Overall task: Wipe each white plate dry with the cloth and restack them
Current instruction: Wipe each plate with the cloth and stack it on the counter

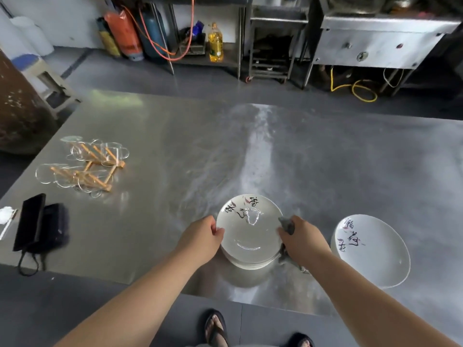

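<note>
A stack of white plates (250, 262) with black brush writing stands near the front edge of the steel table (175, 146). Its top plate (248, 229) is held at both sides. My left hand (203, 237) grips the left rim with curled fingers. My right hand (302, 240) grips the right rim together with a grey cloth (286, 225), which also hangs below the hand. A second stack of white plates (370, 251) sits to the right, near the table's front edge.
Wooden racks with clear glass discs (82, 165) lie at the left. A black phone and pouch (40, 227) sit at the front left corner. Beyond the table are gas cylinders (122, 33), an oil bottle (215, 42) and steel kitchen units (375, 41).
</note>
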Motion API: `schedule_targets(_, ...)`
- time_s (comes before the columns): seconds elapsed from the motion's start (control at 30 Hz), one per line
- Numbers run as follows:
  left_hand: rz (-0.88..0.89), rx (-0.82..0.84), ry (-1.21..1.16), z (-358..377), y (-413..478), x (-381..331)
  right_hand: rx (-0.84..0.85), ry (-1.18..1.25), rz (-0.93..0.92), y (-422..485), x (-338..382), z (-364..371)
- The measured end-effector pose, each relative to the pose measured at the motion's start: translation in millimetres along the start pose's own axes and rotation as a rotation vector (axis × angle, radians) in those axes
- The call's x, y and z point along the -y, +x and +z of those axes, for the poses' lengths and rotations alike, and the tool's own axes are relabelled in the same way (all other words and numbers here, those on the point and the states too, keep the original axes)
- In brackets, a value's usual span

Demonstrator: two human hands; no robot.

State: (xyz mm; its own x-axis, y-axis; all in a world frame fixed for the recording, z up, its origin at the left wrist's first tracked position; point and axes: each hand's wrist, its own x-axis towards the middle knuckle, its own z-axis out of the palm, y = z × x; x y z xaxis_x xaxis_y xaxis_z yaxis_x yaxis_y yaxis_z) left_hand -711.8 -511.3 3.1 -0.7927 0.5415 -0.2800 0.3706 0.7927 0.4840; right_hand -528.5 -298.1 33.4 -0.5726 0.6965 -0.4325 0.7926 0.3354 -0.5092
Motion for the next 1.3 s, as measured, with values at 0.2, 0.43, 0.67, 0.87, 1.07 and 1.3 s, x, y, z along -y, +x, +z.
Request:
schedule_targets(0.2,0.076,0.007,-0.231,-29.0,0.6,-18.7,-0.05,0.068,-0.046,-7.2,1.7,-17.3)
schedule_targets(0.43,-0.058,0.271,-1.289,-82.2,-15.2,-81.2,-0.249,0.204,-0.165,-28.9,29.9,-78.0)
schedule_targets(0.67,0.076,0.353,-1.492,-120.0,-40.1,-130.5,-0.469,0.52,-0.276,-68.4,58.9,-150.3)
schedule_targets(0.87,0.165,0.317,-1.469,-138.5,-70.4,-182.1,-0.477,0.354,-0.633,-123.7,88.6,-186.6)
schedule_targets(1.07,0.261,0.294,-1.519,-138.6,-90.0,-218.0,-0.224,-0.494,-0.861,-131.0,66.7,-153.1)
schedule_targets(1.3,0.364,0.354,-1.401,-134.6,-100.0,-242.2,-0.443,-0.479,-0.755,-106.7,66.5,-206.3)
